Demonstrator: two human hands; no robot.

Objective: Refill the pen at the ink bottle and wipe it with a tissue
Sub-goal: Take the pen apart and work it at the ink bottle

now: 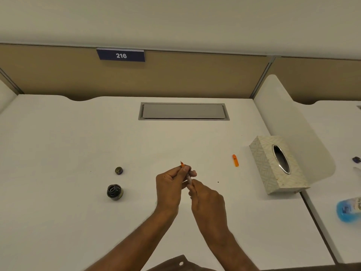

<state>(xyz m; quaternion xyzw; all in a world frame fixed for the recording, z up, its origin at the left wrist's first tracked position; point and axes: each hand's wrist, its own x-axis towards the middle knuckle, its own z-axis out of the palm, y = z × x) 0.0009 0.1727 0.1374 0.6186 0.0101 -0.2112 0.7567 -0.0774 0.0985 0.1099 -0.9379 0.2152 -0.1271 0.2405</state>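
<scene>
The single head camera is looking forward and down from above at the white desk (78,137), staying near the two hands at the bottom and facing the tan partition (185,75) behind.

The pen (187,176) sits at the centre of the frame, slightly below the middle, raised above the white desk. Its orange nib section points toward the top of the frame; the pale, translucent body runs down and to the right. The left hand (170,187) pinches the nib end; the right hand (208,198) grips the lower end of the body.

The ink bottle (115,192) stands upright at lower left of centre, small, round and dark, with its mouth uncovered. Its cap (119,170) lies on the desk just above it, apart from the bottle.

The tissue box (278,165) lies at right of the frame, pale and patterned, with an oval opening on top.

An orange pen part (235,160) lies between the pen and the tissue box.
</scene>
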